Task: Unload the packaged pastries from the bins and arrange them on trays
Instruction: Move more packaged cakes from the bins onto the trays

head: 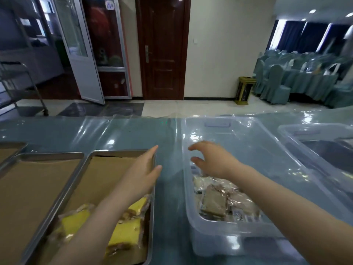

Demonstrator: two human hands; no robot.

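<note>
Now, at my far left a tray [38, 155] lined with brown paper sits beside a second tray [89, 156], which holds yellow wrapped pastries [126, 232] at its near end. My left hand [141, 175] hovers over that tray's far right edge, fingers straight, holding nothing. Across a strip of blue table [168, 188] stands a clear bin [248, 134] with brown wrapped pastries [214, 201] in its near part. My right hand [212, 159] hangs above them, fingers spread and loosely bent, holding nothing. Another clear bin [305, 129] sits further right.
</note>
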